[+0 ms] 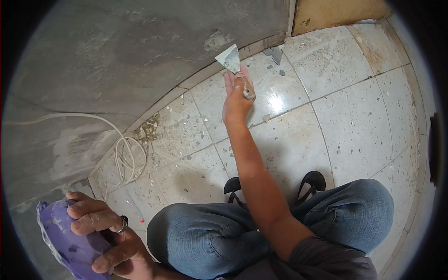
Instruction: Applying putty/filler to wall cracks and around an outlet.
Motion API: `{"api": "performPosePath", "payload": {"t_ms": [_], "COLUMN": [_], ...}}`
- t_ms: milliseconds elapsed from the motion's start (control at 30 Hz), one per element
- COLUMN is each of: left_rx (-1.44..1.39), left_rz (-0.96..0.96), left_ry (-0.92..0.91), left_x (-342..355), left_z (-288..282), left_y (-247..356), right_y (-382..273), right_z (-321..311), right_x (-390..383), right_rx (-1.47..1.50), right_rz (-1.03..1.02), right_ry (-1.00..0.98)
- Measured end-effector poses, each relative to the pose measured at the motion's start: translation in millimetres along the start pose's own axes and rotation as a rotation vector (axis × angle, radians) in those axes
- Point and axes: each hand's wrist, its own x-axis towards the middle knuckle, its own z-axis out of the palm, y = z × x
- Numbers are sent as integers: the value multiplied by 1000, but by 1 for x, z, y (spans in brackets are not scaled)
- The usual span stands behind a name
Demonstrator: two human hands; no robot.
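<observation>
Right hand point(237, 103): fingers grip putty knife point(231, 59), long axis slanting blade-first toward grey wall point(154, 51); left hand point(125, 246) grasps purple container point(65, 231).

Floor point(354, 112): pale, tiled, pretty grubby from here
Cable point(124, 137): whitish, loosely coiled
Chips point(276, 56): grey, scattered about
Sandals point(315, 178): dark pair

R grip point(237, 101) w/ scraper point(232, 60), L grip point(125, 242) w/ bowl point(72, 246)

Free room rightward of right hand point(236, 101) over tiles point(357, 119); wall point(116, 60), coiled cable point(123, 138) leftward
</observation>
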Motion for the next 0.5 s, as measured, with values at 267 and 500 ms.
{"api": "performPosePath", "payload": {"t_ms": [267, 500], "left_rx": [-28, -8], "left_rz": [-68, -42], "left_ry": [16, 34], "left_x": [1, 0], "left_z": [-6, -6], "left_y": [3, 13], "right_y": [2, 12], "right_z": [19, 68], "right_x": [-6, -9], "right_rx": [81, -44], "right_rz": [33, -24], "right_ry": [88, 227]}}
